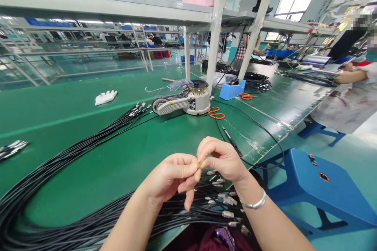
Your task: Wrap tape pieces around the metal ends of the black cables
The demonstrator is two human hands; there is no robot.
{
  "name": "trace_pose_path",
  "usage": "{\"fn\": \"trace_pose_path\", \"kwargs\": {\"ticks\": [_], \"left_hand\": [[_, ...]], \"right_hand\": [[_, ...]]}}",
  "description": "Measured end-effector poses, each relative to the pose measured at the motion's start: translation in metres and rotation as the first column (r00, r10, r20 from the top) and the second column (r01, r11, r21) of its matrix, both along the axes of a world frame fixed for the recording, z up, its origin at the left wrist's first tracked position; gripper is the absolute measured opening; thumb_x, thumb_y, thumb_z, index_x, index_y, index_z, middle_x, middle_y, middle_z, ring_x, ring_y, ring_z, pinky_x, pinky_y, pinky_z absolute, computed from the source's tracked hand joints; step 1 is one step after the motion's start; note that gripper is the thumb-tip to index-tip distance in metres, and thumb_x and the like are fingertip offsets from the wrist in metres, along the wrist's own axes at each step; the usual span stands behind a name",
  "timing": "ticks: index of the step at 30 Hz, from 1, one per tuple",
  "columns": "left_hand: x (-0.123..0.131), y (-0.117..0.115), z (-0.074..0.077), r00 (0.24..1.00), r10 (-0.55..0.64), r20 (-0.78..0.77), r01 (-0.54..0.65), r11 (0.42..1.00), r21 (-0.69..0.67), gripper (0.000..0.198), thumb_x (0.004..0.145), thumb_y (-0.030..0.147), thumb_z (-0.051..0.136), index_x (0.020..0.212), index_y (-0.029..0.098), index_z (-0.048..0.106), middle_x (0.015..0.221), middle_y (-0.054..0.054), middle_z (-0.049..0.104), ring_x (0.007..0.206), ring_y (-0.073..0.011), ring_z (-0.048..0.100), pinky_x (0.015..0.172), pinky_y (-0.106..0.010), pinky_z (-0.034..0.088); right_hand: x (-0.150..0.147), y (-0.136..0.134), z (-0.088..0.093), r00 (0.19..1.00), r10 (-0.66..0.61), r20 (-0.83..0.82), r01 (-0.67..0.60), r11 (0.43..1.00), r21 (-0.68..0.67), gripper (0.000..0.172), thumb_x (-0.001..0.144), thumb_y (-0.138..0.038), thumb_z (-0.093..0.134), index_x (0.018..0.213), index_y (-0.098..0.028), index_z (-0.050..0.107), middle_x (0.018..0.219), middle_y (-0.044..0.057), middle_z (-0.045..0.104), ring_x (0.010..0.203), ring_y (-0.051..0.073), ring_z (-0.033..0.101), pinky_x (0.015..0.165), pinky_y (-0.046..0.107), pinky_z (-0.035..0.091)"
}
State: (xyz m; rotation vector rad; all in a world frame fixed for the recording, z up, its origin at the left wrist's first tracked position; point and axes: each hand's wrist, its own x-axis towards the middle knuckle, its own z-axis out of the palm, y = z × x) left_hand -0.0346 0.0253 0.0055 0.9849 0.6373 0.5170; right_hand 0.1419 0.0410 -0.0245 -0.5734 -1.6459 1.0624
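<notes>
My left hand (173, 171) and my right hand (221, 157) meet above the table's front edge, both with closed fingertips. Pinched between them is a small amber strip (200, 163) that looks like tape; fingers hide part of it. Below the hands lies a bundle of black cables (123, 208) with silver metal connectors (227, 214) at the near ends. The bundle loops round on the left, and more connector ends (138, 109) lie near the tape dispenser (196, 100). Whether a cable end is also between my fingers, I cannot tell.
Orange-handled scissors (217, 115) and a utility knife (232, 141) lie right of the dispenser. Behind them stands a blue tape holder (232, 89) beside coiled black cable (255, 82). A white glove (106, 97) lies left. A blue stool (330, 188) and a co-worker's arm (353, 75) are at right.
</notes>
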Motion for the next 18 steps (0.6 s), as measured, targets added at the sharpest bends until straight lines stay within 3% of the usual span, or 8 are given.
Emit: {"fn": "trace_pose_path", "kwargs": {"ticks": [2,4,7,10,15,18], "left_hand": [[0.005,-0.001,-0.002,0.987,0.139,-0.084,-0.126,0.981,0.147,0.026,0.072,0.04,0.063,0.064,0.015,0.057,0.043,0.006,0.041,0.034,-0.0086,0.047,0.038,-0.02,0.039],[0.012,-0.002,-0.005,0.933,0.31,-0.185,-0.238,0.914,0.329,0.024,0.076,0.038,0.06,0.068,0.016,0.057,0.051,0.005,0.047,0.041,-0.0091,0.054,0.045,-0.02,0.041],[0.021,-0.005,-0.009,0.841,0.456,-0.291,-0.264,0.815,0.515,0.023,0.079,0.037,0.055,0.069,0.017,0.056,0.059,0.005,0.05,0.043,-0.0091,0.055,0.047,-0.021,0.042],[0.023,-0.006,-0.013,0.823,0.457,-0.337,-0.219,0.803,0.555,0.023,0.081,0.038,0.053,0.072,0.018,0.057,0.06,0.006,0.049,0.043,-0.0094,0.054,0.047,-0.021,0.042],[0.023,-0.003,-0.014,0.883,0.347,-0.316,-0.178,0.871,0.457,0.025,0.081,0.04,0.053,0.089,0.017,0.06,0.064,0.004,0.051,0.045,-0.01,0.053,0.047,-0.023,0.045],[0.024,-0.003,-0.013,0.912,0.305,-0.274,-0.17,0.89,0.424,0.027,0.081,0.041,0.054,0.086,0.016,0.061,0.064,0.002,0.053,0.048,-0.0103,0.052,0.049,-0.024,0.045]], "right_hand": [[0.008,0.004,-0.001,0.999,-0.038,-0.008,0.038,0.997,-0.061,0.014,0.077,-0.036,0.068,0.083,-0.023,0.07,0.084,0.004,0.065,0.081,0.018,0.061,0.078,0.034,0.05],[0.018,0.005,-0.002,0.996,-0.092,-0.008,0.089,0.981,-0.17,0.02,0.079,-0.038,0.065,0.093,-0.024,0.069,0.089,0.003,0.066,0.081,0.016,0.062,0.078,0.033,0.05],[0.03,0.001,0.001,0.985,-0.162,0.058,0.172,0.952,-0.253,0.02,0.078,-0.037,0.065,0.09,-0.021,0.067,0.087,0.003,0.066,0.078,0.015,0.062,0.076,0.031,0.051],[0.031,-0.006,0.004,0.969,-0.18,0.17,0.216,0.95,-0.225,0.015,0.077,-0.034,0.065,0.078,-0.018,0.065,0.078,0.002,0.063,0.074,0.015,0.058,0.072,0.029,0.05],[0.022,-0.013,0.005,0.955,-0.218,0.199,0.265,0.931,-0.25,0.017,0.079,-0.032,0.063,0.072,-0.017,0.061,0.071,0.0,0.059,0.067,0.013,0.054,0.065,0.027,0.046],[0.02,-0.015,0.004,0.955,-0.224,0.193,0.271,0.925,-0.268,0.016,0.079,-0.032,0.062,0.072,-0.017,0.06,0.072,0.0,0.06,0.069,0.014,0.055,0.067,0.027,0.046]]}}
